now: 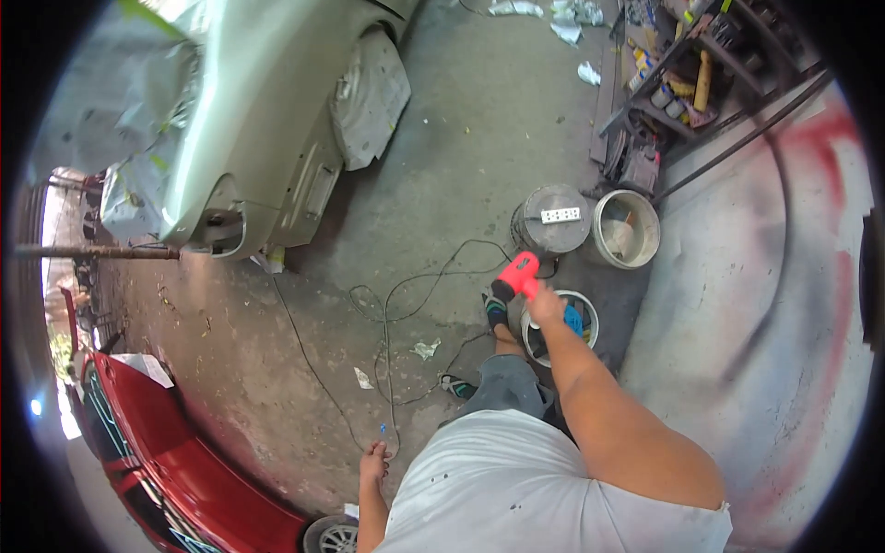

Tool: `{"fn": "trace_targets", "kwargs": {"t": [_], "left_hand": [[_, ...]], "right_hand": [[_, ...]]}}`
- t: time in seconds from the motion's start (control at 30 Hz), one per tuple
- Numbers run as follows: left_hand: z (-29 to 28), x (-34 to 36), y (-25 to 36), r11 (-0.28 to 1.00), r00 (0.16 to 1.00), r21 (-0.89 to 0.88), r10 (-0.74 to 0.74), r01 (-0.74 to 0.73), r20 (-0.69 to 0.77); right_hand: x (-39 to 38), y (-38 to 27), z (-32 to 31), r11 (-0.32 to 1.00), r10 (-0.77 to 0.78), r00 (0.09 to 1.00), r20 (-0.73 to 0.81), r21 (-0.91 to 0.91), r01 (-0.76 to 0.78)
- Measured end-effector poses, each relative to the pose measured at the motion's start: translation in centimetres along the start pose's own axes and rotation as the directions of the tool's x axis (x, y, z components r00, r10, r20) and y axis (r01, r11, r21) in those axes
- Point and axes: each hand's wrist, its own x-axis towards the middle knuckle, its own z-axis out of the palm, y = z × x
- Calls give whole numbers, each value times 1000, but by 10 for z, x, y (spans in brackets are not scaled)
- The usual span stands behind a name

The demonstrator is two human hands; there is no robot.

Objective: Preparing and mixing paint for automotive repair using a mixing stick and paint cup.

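In my right hand (546, 304) is a red pistol-shaped power tool (522, 269) with a black end, my fingers wrapped round its grip. It is held above a white bucket (593, 323) with a blue cloth-like thing (573, 319) inside. My left hand (374, 464) is low on the left, its fingers pinched on a dark cord (329, 413). A small blue piece (383, 429) shows just past the fingertips; whether it is joined to the cord I cannot tell. A white power strip (560, 216) lies on a round grey drum lid (553, 198) ahead of the tool.
Loops of cable (387, 318) lie on the concrete floor round my feet. A pale green car (249, 120) with a covered wheel stands ahead left, a red car (184, 442) behind left. An open bucket (627, 230) sits beside the drum. A tool-laden rack (691, 83) adjoins the paint-stained wall.
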Motion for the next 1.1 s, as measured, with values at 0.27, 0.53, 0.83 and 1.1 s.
{"fn": "trace_targets", "kwargs": {"t": [0.27, 0.53, 0.83, 1.1], "left_hand": [[43, -37, 161, 990, 995, 105, 96, -96, 6], [41, -29, 214, 953, 989, 274, 145, -133, -24], [-11, 41, 226, 966, 969, 107, 222, -234, 112], [-62, 211, 311, 685, 887, 578, 243, -444, 393]], "right_hand": [[178, -4, -49, 955, 234, 969, -80, 204, -213], [223, 6, -35, 882, 404, 911, 80, 232, -411], [103, -82, 35, 949, 215, 930, 298, 159, -271], [31, -152, 32, 870, -173, 912, 373, 492, -36]]}}
